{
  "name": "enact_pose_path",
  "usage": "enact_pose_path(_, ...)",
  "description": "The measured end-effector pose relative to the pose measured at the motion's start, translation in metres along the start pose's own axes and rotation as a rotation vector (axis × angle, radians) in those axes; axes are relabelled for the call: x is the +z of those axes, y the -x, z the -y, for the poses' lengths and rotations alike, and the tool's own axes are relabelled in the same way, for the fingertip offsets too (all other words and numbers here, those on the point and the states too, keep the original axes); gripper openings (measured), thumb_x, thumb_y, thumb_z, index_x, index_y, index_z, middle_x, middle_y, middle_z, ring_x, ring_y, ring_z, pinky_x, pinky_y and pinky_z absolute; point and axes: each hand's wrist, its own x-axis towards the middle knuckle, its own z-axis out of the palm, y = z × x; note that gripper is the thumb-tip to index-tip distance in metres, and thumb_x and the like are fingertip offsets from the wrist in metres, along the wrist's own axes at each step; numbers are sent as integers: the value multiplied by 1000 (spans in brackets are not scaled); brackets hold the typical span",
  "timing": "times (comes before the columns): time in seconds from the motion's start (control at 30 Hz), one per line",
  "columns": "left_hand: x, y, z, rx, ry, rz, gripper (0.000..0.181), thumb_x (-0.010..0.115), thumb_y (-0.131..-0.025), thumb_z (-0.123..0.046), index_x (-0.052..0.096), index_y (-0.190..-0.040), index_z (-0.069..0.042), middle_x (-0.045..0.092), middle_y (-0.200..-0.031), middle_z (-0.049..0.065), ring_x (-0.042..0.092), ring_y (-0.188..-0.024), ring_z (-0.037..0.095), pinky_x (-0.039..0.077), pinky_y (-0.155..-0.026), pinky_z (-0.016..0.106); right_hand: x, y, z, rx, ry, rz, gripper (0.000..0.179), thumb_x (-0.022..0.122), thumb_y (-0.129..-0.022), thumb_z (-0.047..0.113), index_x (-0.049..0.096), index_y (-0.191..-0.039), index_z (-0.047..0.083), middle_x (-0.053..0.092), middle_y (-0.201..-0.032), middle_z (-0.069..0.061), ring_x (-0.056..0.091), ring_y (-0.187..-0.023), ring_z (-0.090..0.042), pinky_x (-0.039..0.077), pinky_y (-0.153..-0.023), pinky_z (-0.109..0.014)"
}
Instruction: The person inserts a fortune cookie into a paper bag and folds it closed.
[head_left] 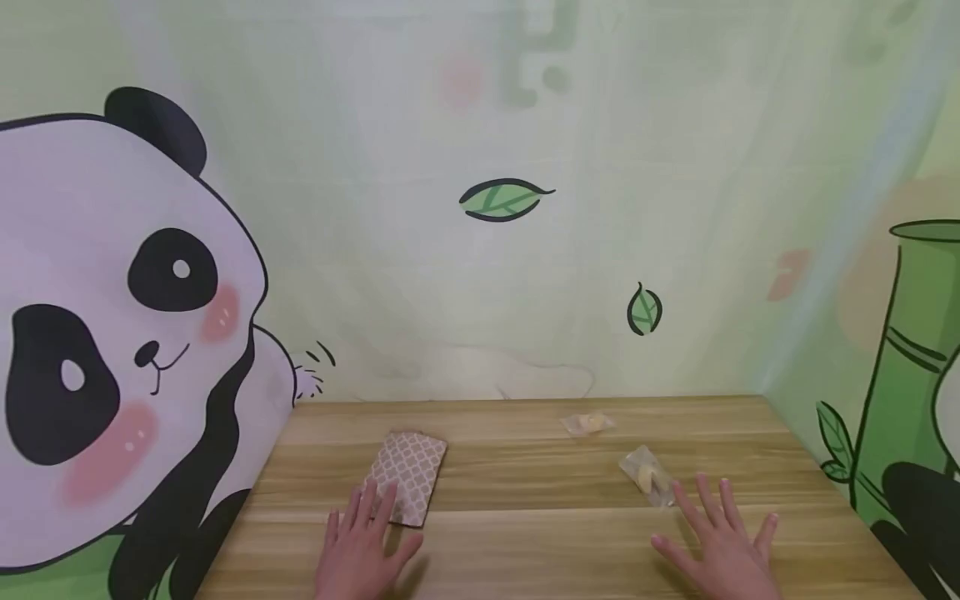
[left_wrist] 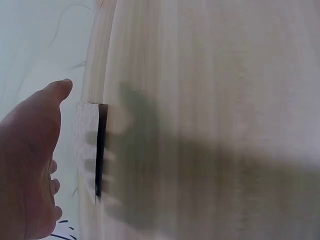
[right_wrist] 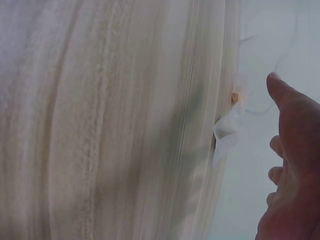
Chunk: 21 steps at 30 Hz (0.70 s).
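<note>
My left hand [head_left: 360, 546] is spread with its fingers straight, and its fingertips overlap the near left side of a flat pink-and-white lattice-patterned rectangle [head_left: 414, 471]. In the left wrist view that patterned piece [left_wrist: 87, 145] shows a dark edge, and the hand's shadow falls across it and the table. My right hand [head_left: 720, 542] is spread too, holding nothing. Its index fingertip is right by a clear plastic packet [head_left: 647, 477] with a small cream-coloured piece inside. Farther back lies a second clear packet [head_left: 588, 423] with a similar pale piece.
Everything lies on a wood-grain table [head_left: 525, 475]. A pale green cloth backdrop [head_left: 390, 208] with printed pandas, leaves and bamboo rises behind the table's back edge and along both sides.
</note>
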Motion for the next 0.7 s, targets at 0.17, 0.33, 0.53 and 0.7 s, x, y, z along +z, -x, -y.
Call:
enact_pose_path(0.17, -7, -20, -6, 42, -15, -38, 89, 64, -99, -64, 41, -164, -8, 34, -168, 29, 30, -154, 52, 20, -121, 77, -1, -1, 5, -2, -40, 21, 95, 67, -96, 67, 37, -166, 10, 19, -172, -30, -5, -160, -52, -27, -101, -86)
enact_pose_path(0.33, -12, -39, -11, 60, -9, -35, 88, 64, -100, -61, 41, -163, -5, 32, -167, 31, 30, -153, 55, 21, -121, 76, 0, 0, 8, -8, -39, 24, 94, 68, -96, 67, 36, -167, 15, 19, -171, -31, -2, -160, -53, -24, -101, -88)
enact_pose_path(0.53, -13, -58, -10, 39, -49, -14, 87, 63, -101, -62, 41, -163, -5, 31, -168, 32, 32, -152, 55, 23, -121, 76, 5, 0, 15, -29, -41, 34, 93, 66, -96, 69, 36, -167, 17, 20, -172, -29, -3, -161, -51, -23, -103, -88)
enact_pose_path(0.7, -12, -68, -8, 27, -45, 5, 88, 61, -101, -62, 38, -165, -5, 29, -169, 31, 30, -153, 55, 21, -122, 75, 8, 2, 19, -52, -20, 10, 91, 68, -95, 68, 40, -165, 17, 24, -172, -27, 1, -161, -49, -20, -104, -89)
